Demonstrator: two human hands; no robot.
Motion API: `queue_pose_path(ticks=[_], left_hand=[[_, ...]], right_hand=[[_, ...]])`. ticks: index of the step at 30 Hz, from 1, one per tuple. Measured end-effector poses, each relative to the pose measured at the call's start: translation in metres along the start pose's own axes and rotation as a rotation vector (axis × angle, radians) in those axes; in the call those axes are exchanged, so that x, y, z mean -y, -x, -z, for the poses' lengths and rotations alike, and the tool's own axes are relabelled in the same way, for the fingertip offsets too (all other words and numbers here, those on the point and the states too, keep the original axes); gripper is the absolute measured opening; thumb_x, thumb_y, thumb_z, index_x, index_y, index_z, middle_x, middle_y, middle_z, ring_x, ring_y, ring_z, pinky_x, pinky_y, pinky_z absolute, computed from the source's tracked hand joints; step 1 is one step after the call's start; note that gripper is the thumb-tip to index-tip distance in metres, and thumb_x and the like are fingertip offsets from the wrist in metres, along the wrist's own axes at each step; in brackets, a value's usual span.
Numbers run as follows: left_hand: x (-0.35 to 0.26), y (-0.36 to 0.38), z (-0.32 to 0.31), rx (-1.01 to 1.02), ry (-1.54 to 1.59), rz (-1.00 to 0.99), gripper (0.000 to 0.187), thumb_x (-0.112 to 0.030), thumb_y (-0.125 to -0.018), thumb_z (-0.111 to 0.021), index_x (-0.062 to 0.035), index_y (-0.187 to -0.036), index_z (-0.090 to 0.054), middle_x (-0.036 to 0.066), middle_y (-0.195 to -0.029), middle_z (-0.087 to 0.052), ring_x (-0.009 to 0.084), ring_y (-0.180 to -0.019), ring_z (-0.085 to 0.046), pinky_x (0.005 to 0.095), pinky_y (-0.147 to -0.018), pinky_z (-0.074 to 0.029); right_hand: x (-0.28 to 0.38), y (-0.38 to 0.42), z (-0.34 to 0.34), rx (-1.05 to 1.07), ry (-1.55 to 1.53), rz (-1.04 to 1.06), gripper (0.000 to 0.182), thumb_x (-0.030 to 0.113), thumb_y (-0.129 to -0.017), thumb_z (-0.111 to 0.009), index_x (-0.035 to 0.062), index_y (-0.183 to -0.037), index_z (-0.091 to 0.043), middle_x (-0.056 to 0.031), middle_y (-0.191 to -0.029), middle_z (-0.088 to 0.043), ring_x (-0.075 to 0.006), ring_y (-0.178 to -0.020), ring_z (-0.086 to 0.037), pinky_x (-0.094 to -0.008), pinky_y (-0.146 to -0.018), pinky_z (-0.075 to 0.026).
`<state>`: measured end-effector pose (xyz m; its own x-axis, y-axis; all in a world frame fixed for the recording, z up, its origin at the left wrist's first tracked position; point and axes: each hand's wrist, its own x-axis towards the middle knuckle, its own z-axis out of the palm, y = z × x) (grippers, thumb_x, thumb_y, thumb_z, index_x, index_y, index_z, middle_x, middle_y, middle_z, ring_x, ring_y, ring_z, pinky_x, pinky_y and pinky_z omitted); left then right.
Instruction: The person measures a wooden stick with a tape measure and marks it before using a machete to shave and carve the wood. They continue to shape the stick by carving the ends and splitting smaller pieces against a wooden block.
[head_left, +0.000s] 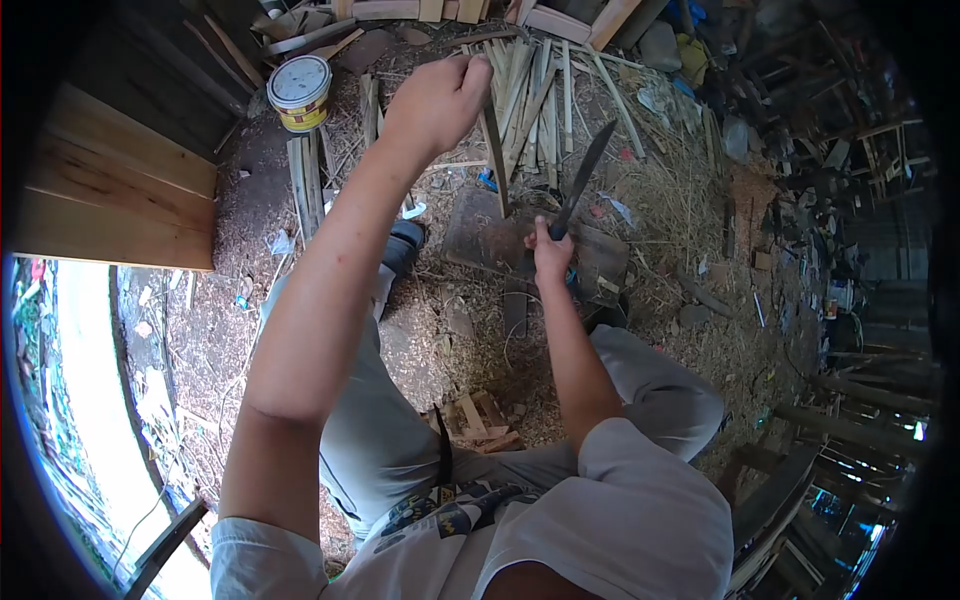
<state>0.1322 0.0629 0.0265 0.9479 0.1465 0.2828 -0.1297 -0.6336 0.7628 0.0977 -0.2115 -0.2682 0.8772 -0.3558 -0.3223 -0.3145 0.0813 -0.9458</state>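
My left hand (440, 100) is raised and closed round the top of a thin wooden strip (495, 160). The strip stands nearly upright, its lower end at a dark wooden block (472, 235) on the ground. In my right hand (552, 252) is a machete (586, 172), gripped by its dark handle. Its blade points up and away, to the right of the strip and apart from it. Part of the block is hidden behind my right hand.
Many split strips (540, 100) lie in a pile beyond the block. A white and yellow bucket (300, 92) stands at the far left, near wooden boards (120, 190). Shavings cover the floor, and wood offcuts (475, 415) lie between my legs.
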Motion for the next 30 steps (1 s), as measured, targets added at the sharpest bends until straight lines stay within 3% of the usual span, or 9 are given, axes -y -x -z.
queue_pose_path(ticks=[10,12,13,14,16,17,21,24,30], left_hand=[[-0.033,0.048,0.022,0.270,-0.024,-0.016,0.055,-0.042,-0.097,-0.043,0.0059,-0.098,-0.069,0.032,-0.098,-0.069,0.0501,-0.098,-0.065,0.0511,-0.089,-0.051],[-0.041,0.066,0.021,0.326,0.031,-0.013,0.043,-0.034,-0.101,-0.046,0.0027,-0.095,-0.068,0.009,-0.074,-0.062,0.0197,-0.068,-0.058,0.0358,-0.068,-0.048],[-0.049,0.076,0.020,0.322,0.095,0.027,0.040,-0.031,-0.101,-0.048,0.0031,-0.095,-0.068,0.007,-0.073,-0.061,0.0170,-0.068,-0.056,0.0345,-0.066,-0.046],[-0.053,0.083,0.017,0.332,0.091,0.006,0.040,-0.031,-0.101,-0.048,0.0031,-0.095,-0.068,0.007,-0.073,-0.061,0.0170,-0.068,-0.056,0.0345,-0.066,-0.046],[-0.059,0.091,0.012,0.338,0.089,-0.014,0.040,-0.031,-0.101,-0.048,0.0033,-0.097,-0.069,0.006,-0.073,-0.060,0.0153,-0.068,-0.056,0.0336,-0.065,-0.046],[-0.066,0.096,0.011,0.348,0.057,0.045,0.049,-0.038,-0.097,-0.048,0.0056,-0.102,-0.071,0.021,-0.083,-0.069,0.0358,-0.083,-0.068,0.0434,-0.080,-0.052],[-0.075,0.115,-0.001,0.290,0.176,0.129,0.043,-0.034,-0.098,-0.049,0.0016,-0.100,-0.073,0.007,-0.073,-0.062,0.0185,-0.067,-0.058,0.0346,-0.065,-0.047],[-0.076,0.131,-0.001,0.314,0.272,0.215,0.043,-0.033,-0.100,-0.050,0.0030,-0.099,-0.072,0.004,-0.071,-0.060,0.0146,-0.064,-0.055,0.0330,-0.061,-0.044],[-0.090,0.183,0.001,0.203,0.060,0.291,0.047,-0.037,-0.104,-0.051,0.0054,-0.099,-0.072,0.010,-0.077,-0.068,0.0205,-0.071,-0.064,0.0370,-0.070,-0.051]], right_hand=[[0.226,0.064,0.064,0.266,0.079,0.189,0.027,0.025,-0.096,-0.075,0.0044,-0.086,-0.062,-0.0010,-0.065,-0.058,-0.0136,-0.050,-0.057,-0.0302,-0.049,-0.045],[0.257,0.095,0.085,0.406,-0.058,0.123,0.025,0.024,-0.096,-0.076,0.0063,-0.086,-0.061,0.0009,-0.064,-0.056,-0.0126,-0.051,-0.056,-0.0318,-0.052,-0.046],[0.267,0.107,0.100,0.483,-0.020,0.063,0.024,0.022,-0.096,-0.074,0.0088,-0.084,-0.058,0.0023,-0.063,-0.053,-0.0116,-0.050,-0.054,-0.0331,-0.054,-0.046],[0.263,0.116,0.115,0.468,-0.034,0.073,0.024,0.022,-0.096,-0.074,0.0088,-0.084,-0.058,0.0023,-0.063,-0.053,-0.0116,-0.050,-0.054,-0.0331,-0.054,-0.046],[0.254,0.133,0.142,0.678,-0.331,-0.288,0.023,0.020,-0.096,-0.071,0.0107,-0.082,-0.056,0.0032,-0.062,-0.051,-0.0101,-0.049,-0.051,-0.0324,-0.053,-0.044],[0.249,0.143,0.149,0.675,-0.350,-0.274,0.023,0.020,-0.096,-0.071,0.0107,-0.082,-0.056,0.0032,-0.062,-0.051,-0.0101,-0.049,-0.051,-0.0324,-0.053,-0.044],[0.255,0.181,0.156,0.531,-0.304,-0.185,0.022,0.018,-0.096,-0.069,0.0111,-0.081,-0.054,0.0034,-0.062,-0.051,-0.0093,-0.047,-0.048,-0.0305,-0.050,-0.042],[0.276,0.203,0.171,0.509,-0.218,-0.027,0.019,0.017,-0.096,-0.069,0.0093,-0.085,-0.057,0.0024,-0.060,-0.051,-0.0096,-0.047,-0.048,-0.0297,-0.048,-0.040],[0.238,0.230,0.191,0.508,-0.170,0.021,0.028,0.018,-0.095,-0.072,0.0083,-0.072,-0.058,-0.0003,-0.056,-0.054,-0.0106,-0.044,-0.047,-0.0304,-0.046,-0.037]])
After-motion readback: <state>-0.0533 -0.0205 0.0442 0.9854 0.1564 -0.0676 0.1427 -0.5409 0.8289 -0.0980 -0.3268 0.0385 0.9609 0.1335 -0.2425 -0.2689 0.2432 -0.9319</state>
